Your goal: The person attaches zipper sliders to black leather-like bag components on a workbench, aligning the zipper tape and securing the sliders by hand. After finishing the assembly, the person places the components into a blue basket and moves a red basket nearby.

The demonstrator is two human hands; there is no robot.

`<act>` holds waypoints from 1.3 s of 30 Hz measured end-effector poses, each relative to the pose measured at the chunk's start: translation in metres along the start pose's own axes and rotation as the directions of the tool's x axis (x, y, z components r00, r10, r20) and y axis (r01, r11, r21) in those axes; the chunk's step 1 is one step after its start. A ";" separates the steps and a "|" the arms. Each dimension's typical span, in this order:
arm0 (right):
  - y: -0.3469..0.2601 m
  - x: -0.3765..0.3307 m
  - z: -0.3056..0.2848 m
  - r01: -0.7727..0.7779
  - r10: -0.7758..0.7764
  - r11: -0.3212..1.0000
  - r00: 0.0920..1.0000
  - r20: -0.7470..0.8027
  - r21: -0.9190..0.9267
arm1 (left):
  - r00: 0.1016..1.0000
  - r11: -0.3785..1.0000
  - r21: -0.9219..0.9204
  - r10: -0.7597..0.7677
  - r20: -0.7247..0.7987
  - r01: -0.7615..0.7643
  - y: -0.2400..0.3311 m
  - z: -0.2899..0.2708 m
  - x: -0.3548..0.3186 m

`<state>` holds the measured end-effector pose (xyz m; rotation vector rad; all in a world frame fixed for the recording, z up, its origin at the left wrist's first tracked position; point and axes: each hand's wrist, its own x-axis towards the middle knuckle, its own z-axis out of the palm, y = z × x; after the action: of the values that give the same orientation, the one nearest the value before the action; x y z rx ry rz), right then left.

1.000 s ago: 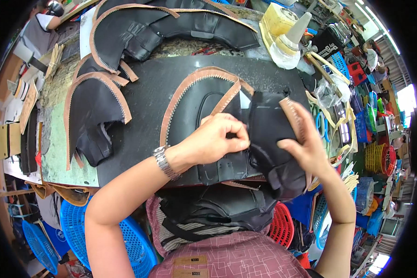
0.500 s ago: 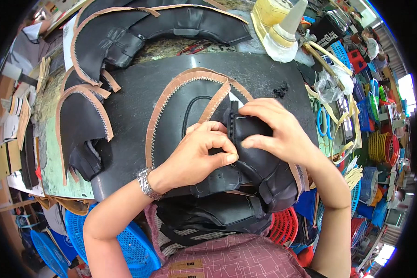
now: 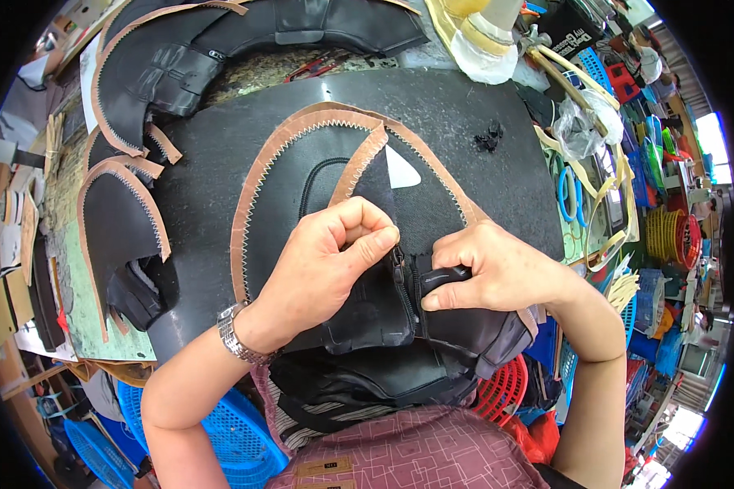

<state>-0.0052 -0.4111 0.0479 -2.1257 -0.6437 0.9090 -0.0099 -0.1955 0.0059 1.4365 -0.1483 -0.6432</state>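
Observation:
A black leather boot upper [image 3: 281, 200] with a brown zigzag-stitched border lies before me. Its black zipper [image 3: 404, 292] runs toward me, and the two toothed edges stand slightly apart below my left hand. That hand, my left hand [image 3: 322, 261], wears a metal watch [image 3: 235, 332] at the wrist. Thumb and forefinger pinch at the zipper's far end; whether they hold the slider or the tape is hidden. My right hand [image 3: 501, 267] is closed on a bulging fold of the boot upper just right of the zipper. A white patch [image 3: 402, 169] shows beyond both hands.
More black boot uppers [image 3: 126, 208] with brown borders lie left and at the back. A cone on a yellow container [image 3: 485, 37] stands at the far edge. Blue scissors [image 3: 569, 196] and pale strips are on the right. A red basket [image 3: 501, 391] and blue basket [image 3: 236, 432] sit below.
My left hand has moved away from me along the zipper, whose lower edges now part. My right hand has come nearer and closed on the leather. The white patch shows more.

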 end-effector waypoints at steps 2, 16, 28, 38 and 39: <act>-0.001 0.002 -0.001 0.006 -0.006 1.000 1.000 0.013 0.005 | 1.000 1.000 0.012 0.005 -0.019 -0.005 0.000 0.001 0.000; 0.005 0.009 -0.004 0.004 -0.005 1.000 0.998 0.058 0.014 | 0.991 0.964 0.240 0.128 -0.049 -0.113 -0.004 0.008 0.000; 0.002 0.008 0.004 0.040 -0.065 0.966 0.993 -0.093 -0.255 | 0.957 0.800 0.543 0.291 0.025 -0.257 -0.004 0.006 0.005; 0.002 0.006 0.007 0.059 -0.107 0.938 0.987 -0.122 -0.341 | 0.945 0.803 0.533 0.326 -0.015 -0.269 -0.006 0.007 0.007; 0.001 0.006 0.009 0.053 -0.113 0.924 0.984 -0.139 -0.378 | 0.945 0.808 0.530 0.325 -0.035 -0.258 -0.007 0.007 0.007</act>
<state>-0.0081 -0.4037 0.0402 -2.4547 -0.8729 0.5956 -0.0098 -0.2054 -0.0016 1.9226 -0.4673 -0.2575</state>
